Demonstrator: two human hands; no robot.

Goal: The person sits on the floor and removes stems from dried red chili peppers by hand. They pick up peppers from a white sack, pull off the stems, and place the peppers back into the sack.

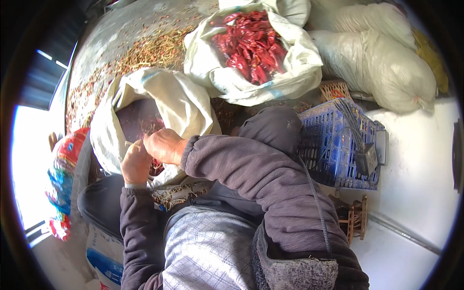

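Note:
My left hand and my right hand meet over the near mouth of a white woven sack. Dried red chili matter shows inside that sack, just below and behind the hands. The fingers of both hands are closed together at the fingertips; a small pale stem-like piece sticks out at my left fingers. Whatever lies between the fingertips is too small to make out. Beyond, a second white woven sack stands with its rim rolled down, filled with glossy dried red chilies.
Straw-like chili stems litter the concrete floor. A blue plastic crate with a black power adapter and cables stands right of my knee. Full pale sacks lie at the upper right; a colourful plastic package is at the left.

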